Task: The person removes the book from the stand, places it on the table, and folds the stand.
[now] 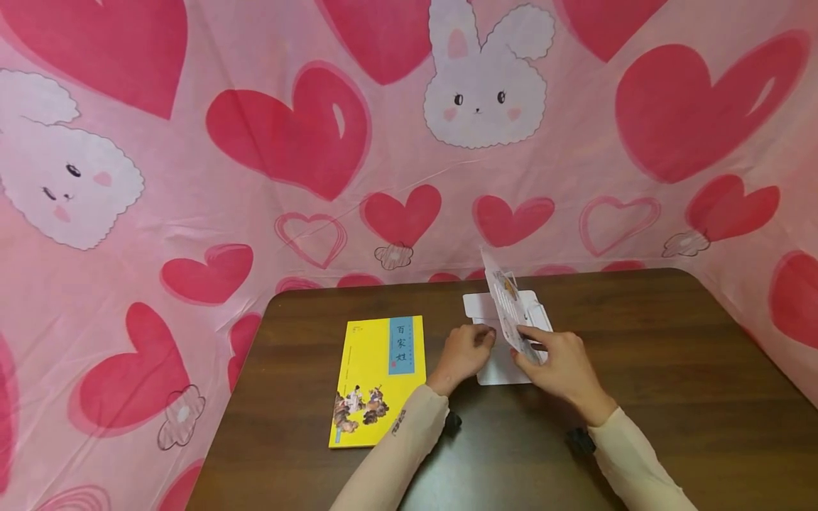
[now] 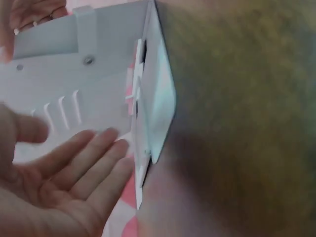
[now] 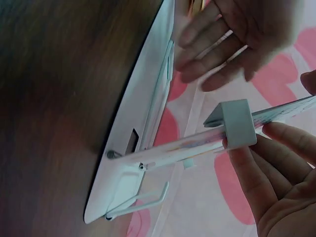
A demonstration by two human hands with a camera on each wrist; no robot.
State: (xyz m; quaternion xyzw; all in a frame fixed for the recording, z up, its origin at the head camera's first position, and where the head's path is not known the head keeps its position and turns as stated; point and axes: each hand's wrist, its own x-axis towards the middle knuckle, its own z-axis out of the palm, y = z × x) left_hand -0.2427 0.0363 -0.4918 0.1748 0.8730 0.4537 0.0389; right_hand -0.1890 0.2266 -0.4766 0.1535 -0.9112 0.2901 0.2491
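Note:
A white folding book stand (image 1: 501, 371) lies on the table, its upper panel (image 1: 506, 305) raised and tilted, with a printed picture on it. My right hand (image 1: 565, 365) pinches the panel's near edge between thumb and fingers; in the right wrist view the fingers (image 3: 284, 153) lie by a pale clip (image 3: 240, 123) on it. To the left of the panel is my left hand (image 1: 464, 355), above the base. Its fingers look extended, loose and holding nothing in the left wrist view. Wire legs (image 3: 143, 201) stick out from the base.
A yellow book (image 1: 367, 369) with a blue title strip lies flat to the left of my left forearm. The dark wooden table (image 1: 664, 369) meets a pink curtain (image 1: 562, 163) with hearts and rabbits at its back and sides.

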